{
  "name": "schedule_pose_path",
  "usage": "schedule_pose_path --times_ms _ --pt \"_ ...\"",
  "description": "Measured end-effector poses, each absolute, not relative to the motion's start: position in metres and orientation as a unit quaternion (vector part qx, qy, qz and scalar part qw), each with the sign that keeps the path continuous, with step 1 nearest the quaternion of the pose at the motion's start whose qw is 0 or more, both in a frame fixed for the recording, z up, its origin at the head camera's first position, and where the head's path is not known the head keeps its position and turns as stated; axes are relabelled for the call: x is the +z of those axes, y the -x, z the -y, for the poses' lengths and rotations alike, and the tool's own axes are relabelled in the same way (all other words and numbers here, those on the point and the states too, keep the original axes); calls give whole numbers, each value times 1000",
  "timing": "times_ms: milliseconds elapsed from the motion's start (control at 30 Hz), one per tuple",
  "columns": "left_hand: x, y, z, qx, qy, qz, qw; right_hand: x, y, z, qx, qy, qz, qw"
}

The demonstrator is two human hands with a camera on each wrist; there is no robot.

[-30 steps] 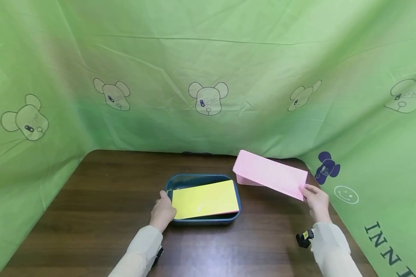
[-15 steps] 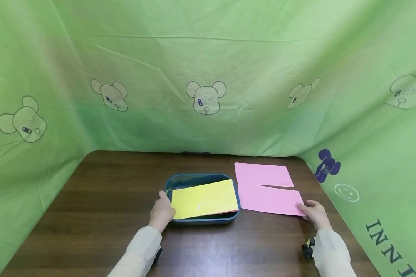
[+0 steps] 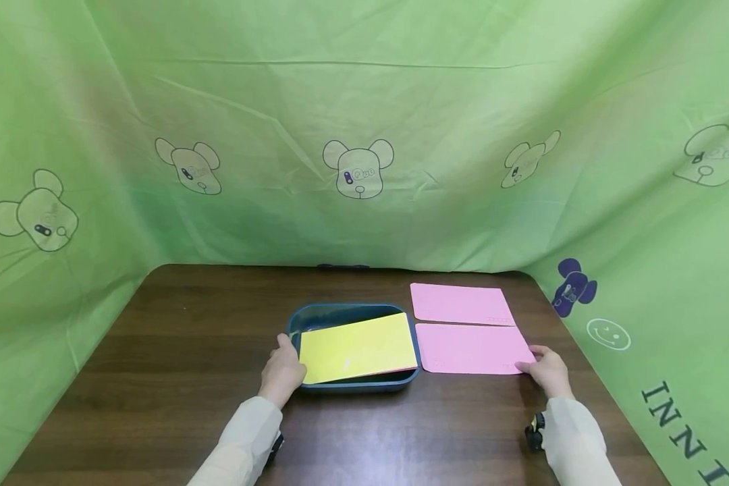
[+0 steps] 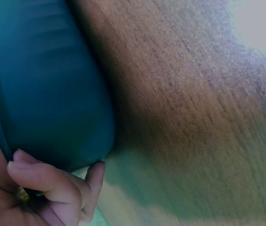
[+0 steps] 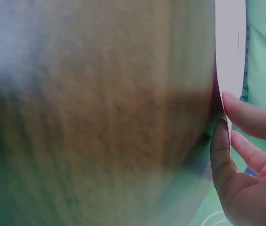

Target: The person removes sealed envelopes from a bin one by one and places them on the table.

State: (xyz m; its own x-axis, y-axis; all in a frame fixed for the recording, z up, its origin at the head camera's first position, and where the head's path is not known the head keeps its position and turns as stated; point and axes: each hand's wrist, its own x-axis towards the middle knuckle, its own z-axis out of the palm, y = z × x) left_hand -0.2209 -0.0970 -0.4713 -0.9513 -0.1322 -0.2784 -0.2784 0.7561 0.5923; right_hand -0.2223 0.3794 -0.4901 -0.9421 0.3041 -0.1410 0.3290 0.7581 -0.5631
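Two pink envelopes lie on the right of the table. The far pink envelope [image 3: 462, 304] is flat, and the near pink envelope [image 3: 468, 348] lies just in front of it, edges close together. My right hand [image 3: 547, 370] pinches the near one's right end between thumb and fingers, as the right wrist view shows, with that end raised a little. My left hand [image 3: 282, 372] grips the left end of a blue plastic bin [image 4: 53, 89]. Inside the bin, a yellow envelope [image 3: 358, 347] rests slantwise on top, a thin reddish edge showing beneath it.
The brown wooden table [image 3: 176, 351] has rounded far corners. A green cloth [image 3: 364, 229] printed with bear heads hangs close behind and along both sides. The bin's right end stands right beside the near pink envelope.
My right hand has brought the near pink envelope down and towards me, from tilted over the far one to nearly flat on the table. My left hand and the bin have stayed put.
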Motion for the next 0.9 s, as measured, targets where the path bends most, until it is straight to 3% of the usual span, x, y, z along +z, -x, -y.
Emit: schedule_pose_path --times_ms 900 --pt "-468 220 96 337 120 -926 120 -493 222 -371 -281 -214 -936 13"
